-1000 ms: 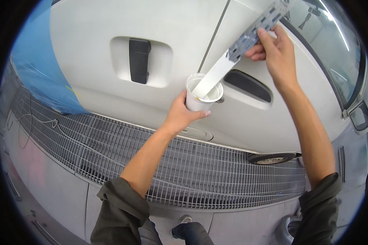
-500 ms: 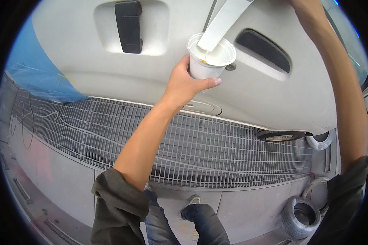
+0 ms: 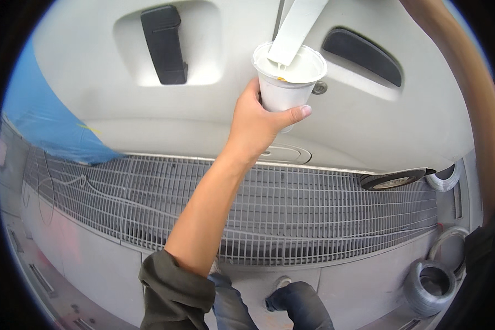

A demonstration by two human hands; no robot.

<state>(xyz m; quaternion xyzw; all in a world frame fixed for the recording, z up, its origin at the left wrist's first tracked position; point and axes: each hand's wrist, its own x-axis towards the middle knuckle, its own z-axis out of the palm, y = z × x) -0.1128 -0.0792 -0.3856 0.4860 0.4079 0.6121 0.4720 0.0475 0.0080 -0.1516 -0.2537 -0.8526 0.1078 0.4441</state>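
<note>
My left hand [image 3: 251,124] is wrapped round a white paper or plastic cup [image 3: 283,94], holding it up in front of a white vehicle's side. Thumb and fingers grip the cup's lower wall. Inside lies white liquid that looks like paint. A flat white stick [image 3: 300,30] slants down from the upper edge, its lower end in the cup's mouth, with thin white drips hanging from it. A small yellow spot marks the cup's near rim. Of my right arm only the forearm [image 3: 467,71] shows, rising along the right side; its hand is beyond the upper edge.
The vehicle panel [image 3: 165,113] has black door handles [image 3: 164,47] and a wheel [image 3: 393,180] at right. Blue plastic sheeting [image 3: 49,110] covers its left part. Below lie a floor grating [image 3: 291,209], a thin hose [image 3: 148,210] and wrapped tyres [image 3: 429,286].
The view has shifted, so the cup and my left hand appear slightly further right. The stick has tilted a little. My right wrist has passed out of the picture at the top.
</note>
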